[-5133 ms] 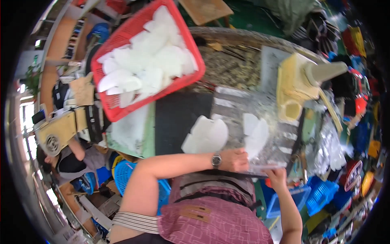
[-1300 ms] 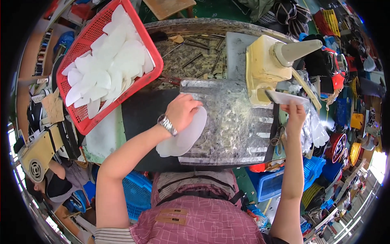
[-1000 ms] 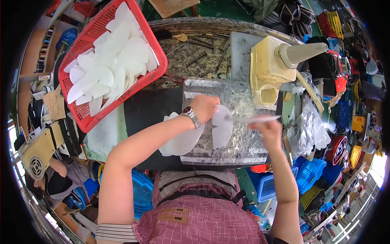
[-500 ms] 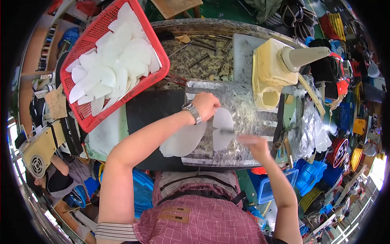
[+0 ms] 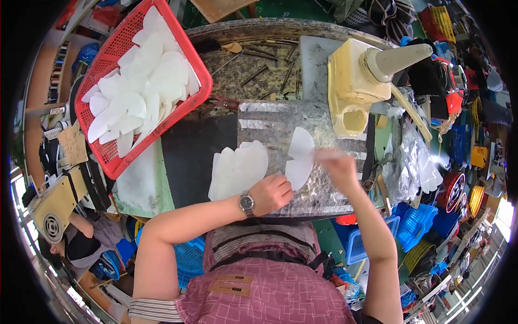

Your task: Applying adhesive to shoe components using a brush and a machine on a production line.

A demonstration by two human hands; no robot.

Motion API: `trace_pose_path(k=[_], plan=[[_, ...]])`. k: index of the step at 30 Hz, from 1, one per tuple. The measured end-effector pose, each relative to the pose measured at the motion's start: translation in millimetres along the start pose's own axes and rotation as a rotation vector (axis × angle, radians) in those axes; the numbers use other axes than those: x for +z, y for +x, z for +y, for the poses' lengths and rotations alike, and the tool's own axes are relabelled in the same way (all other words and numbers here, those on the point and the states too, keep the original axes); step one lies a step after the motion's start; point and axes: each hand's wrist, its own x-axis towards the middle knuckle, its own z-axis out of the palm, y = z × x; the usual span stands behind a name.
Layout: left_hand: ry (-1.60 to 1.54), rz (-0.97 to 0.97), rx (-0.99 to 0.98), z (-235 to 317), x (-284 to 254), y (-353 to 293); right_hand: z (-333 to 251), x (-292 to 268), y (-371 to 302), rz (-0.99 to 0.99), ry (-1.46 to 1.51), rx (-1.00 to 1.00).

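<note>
A white, curved, notched sheet piece (image 5: 300,157) lies on the smeared work board (image 5: 259,141). At its lower end, my left hand (image 5: 272,194) is closed with the fingertips pinching its edge. My right hand (image 5: 339,168), blurred by motion, is curled at the piece's right edge. The thin brush-like tool it holds barely shows now; its dark tip appears in the earlier picture. Left of the piece, a stack of similar white pieces (image 5: 237,170) rests partly on the board and partly on a black mat (image 5: 197,148).
A red plastic basket (image 5: 202,97) heaped with white pieces stands at the far left. A cream container (image 5: 353,75) with a cone-shaped spout and a small open cup sits at the far right. Metal rods (image 5: 259,74) lie behind the board. Scissors (image 5: 369,185) lie at right.
My left hand has moved from the piece's upper end down to its lower end. The piece has turned, its notch still facing left. My right hand has shifted slightly up.
</note>
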Motion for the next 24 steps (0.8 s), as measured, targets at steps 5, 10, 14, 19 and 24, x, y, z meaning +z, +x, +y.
trace_pose_path(k=[5,10,14,19,24], plan=[[0.154,0.034,0.127,-4.2,0.2,-5.3,-0.8,2.1,-14.8,-0.406,-0.218,-0.09],[0.24,0.059,0.119,-1.8,1.8,-8.5,14.3,-14.2,-17.1,0.138,-0.218,0.085],[0.108,0.128,-0.03,-4.5,3.0,-15.1,17.6,7.8,-87.5,-0.128,-0.098,0.116],[0.444,0.496,-0.167,-1.7,-137.0,-13.2,18.4,-44.7,-77.0,0.464,0.659,-0.069],[0.918,0.534,-0.605,-56.0,-201.8,4.6,-1.6,-49.2,-43.9,0.524,0.378,-0.043]])
